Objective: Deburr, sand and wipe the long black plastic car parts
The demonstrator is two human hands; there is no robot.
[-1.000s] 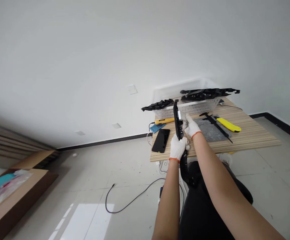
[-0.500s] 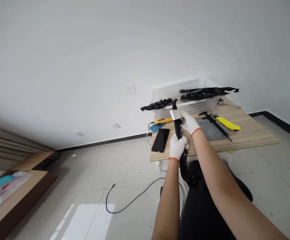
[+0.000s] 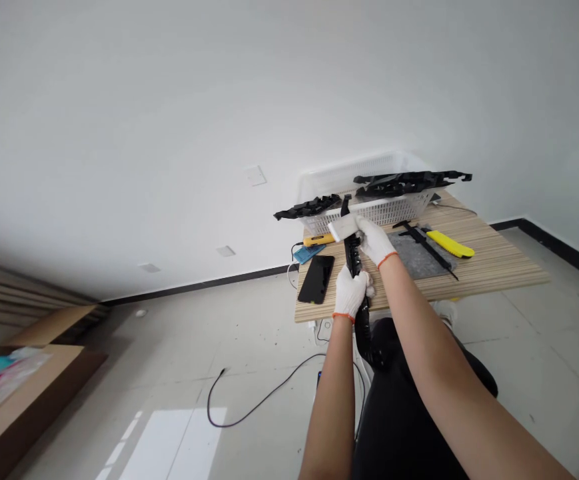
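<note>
My left hand (image 3: pixel 350 292), in a white glove with an orange cuff, is closed around a long black plastic strip (image 3: pixel 353 255). The strip runs from near the basket, over the table edge, down toward my leg. My right hand (image 3: pixel 375 241), gloved the same way, grips a flat whitish-grey rectangular piece (image 3: pixel 343 228). That piece lies across the upper part of the strip; I cannot tell what it is made of. Some fingertips of both hands are hidden. A yellow tool (image 3: pixel 318 240) lies just left of the whitish piece.
A white basket (image 3: pixel 392 213) at the wall holds black plastic parts (image 3: pixel 406 183) that stick out over its rim. On the table (image 3: pixel 504 270) lie a phone (image 3: pixel 316 280), a blue packet (image 3: pixel 310 254), a black caliper (image 3: pixel 428 249), a yellow utility knife (image 3: pixel 450 244) and a grey sheet (image 3: pixel 412 259).
The whitish piece has shifted slightly left and turned to a slant across the strip, with my right hand. My left hand keeps its hold. The whole view has shifted a little.
</note>
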